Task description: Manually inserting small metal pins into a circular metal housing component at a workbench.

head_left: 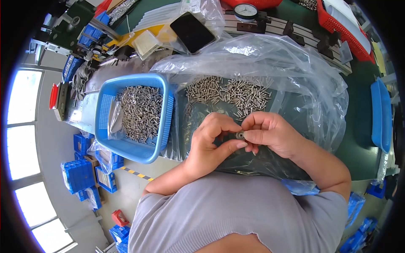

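Between my fingertips is a small round metal part [240, 135] with a hole in its middle. My left hand [211, 141] is closed around one side of it, thumb and index finger pinching near its edge. On the other side my right hand [272, 134] pinches it with thumb and curled fingers. Just beyond my hands, small metal pins lie in two loose heaps, a left heap [204, 90] and a right heap [249, 93], on a clear plastic sheet [308, 95]. To the left stands a blue plastic basket [101, 109] holding many similar metal pins [141, 111].
A black phone [192, 31] lies at the back, near a dial gauge [246, 12] on a metal rail [312, 40]. A red basket [348, 31] stands at the back right, a blue tray [381, 116] at the right edge. Blue crates [79, 175] stack on the floor at left.
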Demonstrator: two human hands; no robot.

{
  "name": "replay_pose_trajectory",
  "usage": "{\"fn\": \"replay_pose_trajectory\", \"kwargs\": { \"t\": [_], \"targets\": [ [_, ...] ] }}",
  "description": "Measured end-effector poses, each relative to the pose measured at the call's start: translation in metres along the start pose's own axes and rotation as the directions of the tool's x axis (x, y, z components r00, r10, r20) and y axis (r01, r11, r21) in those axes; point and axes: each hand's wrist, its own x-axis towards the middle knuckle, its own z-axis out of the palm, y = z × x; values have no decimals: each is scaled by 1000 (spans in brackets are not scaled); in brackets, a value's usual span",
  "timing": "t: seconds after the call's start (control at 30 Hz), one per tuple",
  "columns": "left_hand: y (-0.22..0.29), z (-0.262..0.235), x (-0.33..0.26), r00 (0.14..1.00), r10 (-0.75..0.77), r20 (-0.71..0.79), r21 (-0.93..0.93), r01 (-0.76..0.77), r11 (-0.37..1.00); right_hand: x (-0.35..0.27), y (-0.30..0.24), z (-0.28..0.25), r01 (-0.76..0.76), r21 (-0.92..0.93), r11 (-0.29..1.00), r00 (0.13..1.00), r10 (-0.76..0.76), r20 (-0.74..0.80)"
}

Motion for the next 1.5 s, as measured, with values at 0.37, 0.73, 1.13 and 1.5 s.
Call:
{"fn": "replay_pose_trajectory", "kwargs": {
  "t": [0.37, 0.73, 1.13, 1.5],
  "targets": [
    [-2, 3, -2, 995, 78, -53, 27, -77, 997, 3, 8, 3, 38, 148, 988, 999, -42, 27],
    [7, -9, 27, 999, 20, 31, 329, -29, 944, 2, -22, -20, 92, -251, 964, 967, -147, -210],
    [-15, 10, 55, 978, 48, 201, 580, -159, 799, 8, -20, -39, 98, 19, 995, 975, -92, -202],
    [-9, 3, 48, 997, -6, 80, 441, -30, 897, 9, -15, -38, 145, 152, 978, 983, -125, -135]
  ]
}}
